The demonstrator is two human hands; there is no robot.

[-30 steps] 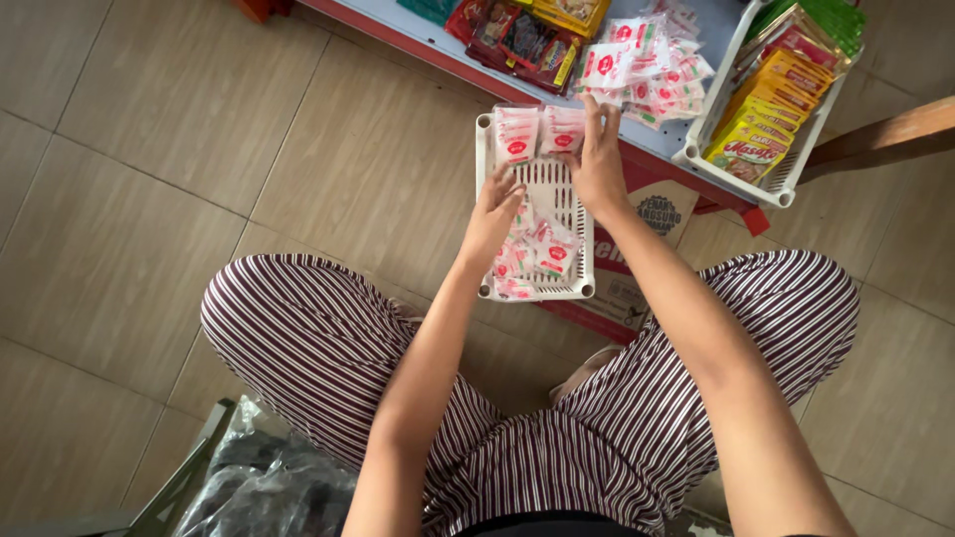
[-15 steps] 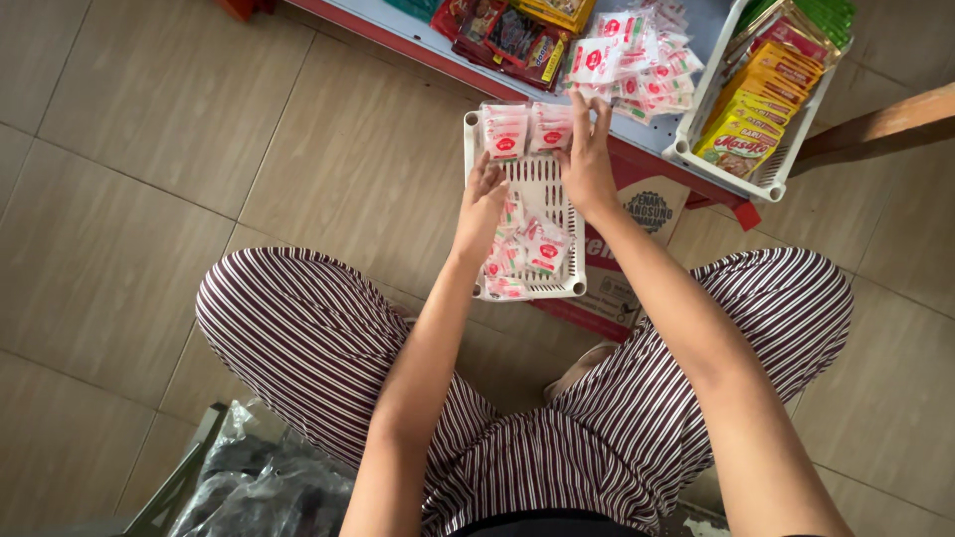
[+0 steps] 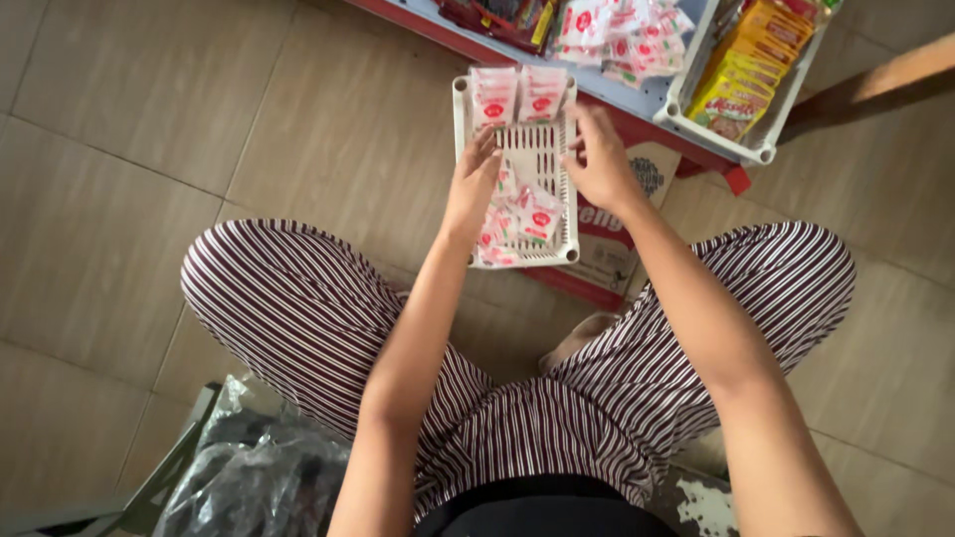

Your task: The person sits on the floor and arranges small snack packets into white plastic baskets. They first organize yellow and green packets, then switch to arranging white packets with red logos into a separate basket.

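A white slotted plastic basket (image 3: 570, 214) rests in front of my knees, holding small pink-and-white sachets (image 3: 532, 221) loose at its near end and two upright rows of them (image 3: 517, 94) at its far end. My left hand (image 3: 476, 179) lies over the basket's left side, fingers curled on the loose sachets. My right hand (image 3: 600, 157) hovers over the basket's right rim, fingers spread, touching the stacked row; I cannot tell whether it holds a sachet.
A low shelf edge runs across the top with more pink sachets (image 3: 627, 35), a white basket of yellow packets (image 3: 741, 80) and dark red packets (image 3: 497, 15). A cardboard box (image 3: 622, 239) sits under the basket. A crumpled plastic bag (image 3: 249, 467) lies at lower left.
Both hands have drawn back slightly from the far row toward the basket's middle; the view has shifted so the basket sits lower in view.
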